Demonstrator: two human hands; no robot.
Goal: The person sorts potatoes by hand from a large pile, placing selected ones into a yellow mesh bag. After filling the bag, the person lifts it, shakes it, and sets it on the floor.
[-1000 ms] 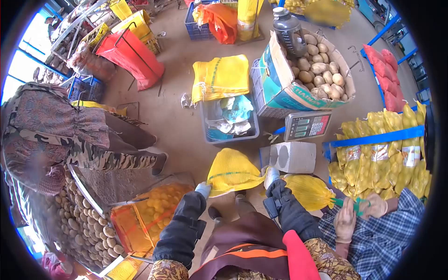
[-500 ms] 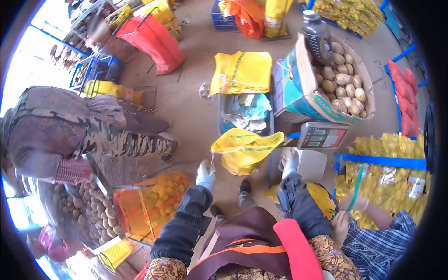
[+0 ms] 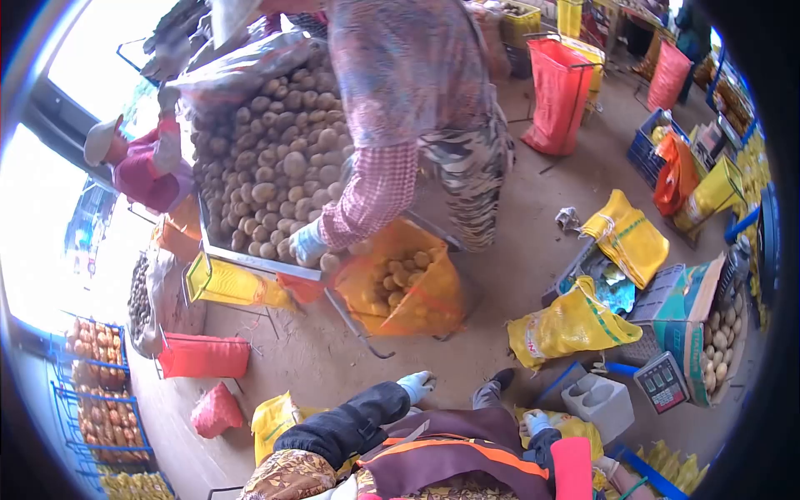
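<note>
My left hand [image 3: 417,386], in a pale glove, is over the floor with its fingers loosely stretched and nothing seen in them. Low beside my body, my right hand [image 3: 535,421], also gloved, overlaps the edge of a yellow bag [image 3: 575,429] on the floor; its fingers are partly hidden. Ahead of both hands and apart from them, a yellow mesh bag [image 3: 575,325] sags beside the digital scale display [image 3: 662,383]. A white block with round hollows [image 3: 598,404] stands to the right of my right hand.
To the left, a co-worker [image 3: 408,92] bends over a large tray of potatoes [image 3: 283,158], one gloved hand in them. An orange mesh bag with potatoes [image 3: 396,287] hangs below it. Folded yellow bags [image 3: 629,237] and a potato carton [image 3: 679,333] are at right.
The view has swung left, bringing the potato tray and co-worker to the middle. The yellow mesh bag, whose mouth stood wide between my hands, now sags and lies apart from them.
</note>
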